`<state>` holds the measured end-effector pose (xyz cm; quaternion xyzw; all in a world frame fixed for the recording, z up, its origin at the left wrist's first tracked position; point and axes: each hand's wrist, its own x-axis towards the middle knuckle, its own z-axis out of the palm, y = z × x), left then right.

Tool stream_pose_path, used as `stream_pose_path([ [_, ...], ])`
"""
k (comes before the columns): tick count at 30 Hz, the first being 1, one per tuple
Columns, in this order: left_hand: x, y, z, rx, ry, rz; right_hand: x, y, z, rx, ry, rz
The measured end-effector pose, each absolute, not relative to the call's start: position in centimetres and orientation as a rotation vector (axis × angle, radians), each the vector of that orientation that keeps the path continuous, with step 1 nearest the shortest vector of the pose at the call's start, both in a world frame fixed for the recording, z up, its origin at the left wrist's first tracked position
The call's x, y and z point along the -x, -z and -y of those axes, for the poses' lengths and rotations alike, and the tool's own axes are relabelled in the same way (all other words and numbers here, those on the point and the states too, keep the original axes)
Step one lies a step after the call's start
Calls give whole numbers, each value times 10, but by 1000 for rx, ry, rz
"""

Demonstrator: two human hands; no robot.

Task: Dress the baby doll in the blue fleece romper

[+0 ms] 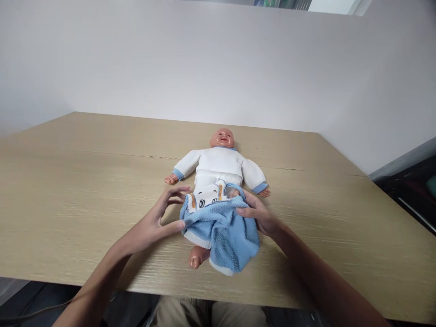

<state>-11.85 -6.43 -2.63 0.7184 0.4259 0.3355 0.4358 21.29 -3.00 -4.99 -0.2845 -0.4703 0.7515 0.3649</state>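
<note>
A baby doll [223,137] lies on its back on the table, head toward the wall, in a white long-sleeved top [220,160] with blue cuffs. Blue fleece overalls [235,236] with a white animal-face bib and a thin strap cover its lower body. One bare foot [197,257] shows below the left leg opening; the other foot is hidden. My left hand [165,211] is beside the overalls' left edge, thumb and fingers apart, the thumb tip at the cloth. On the other side my right hand [255,210] grips the overalls' upper edge, thumb on top and fingers partly hidden.
The wood-grain table [102,181] reaches back to a pale wall [170,68]. Its front edge runs just above my lap [211,313]. A dark object [412,181] stands beyond the table's right edge.
</note>
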Motion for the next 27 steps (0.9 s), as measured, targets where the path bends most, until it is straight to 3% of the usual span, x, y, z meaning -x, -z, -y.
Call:
stream_pose_path([
  [6,82,-23,19,-2158,-569,-1007,-216,47,27,759,-1849,1241],
  [11,60,-53,-23,-2108,-258,-800,-215,49,28,790,-1793,1209],
  [15,47,-55,-46,-1922,-99,-516,-223,43,27,745,-1784,1282],
  [21,27,-46,-59,-1705,-39,-374,-241,29,26,723,-1936,1825],
  [27,18,-37,-66,-1767,51,-320,-237,36,28,701,-1862,1529],
])
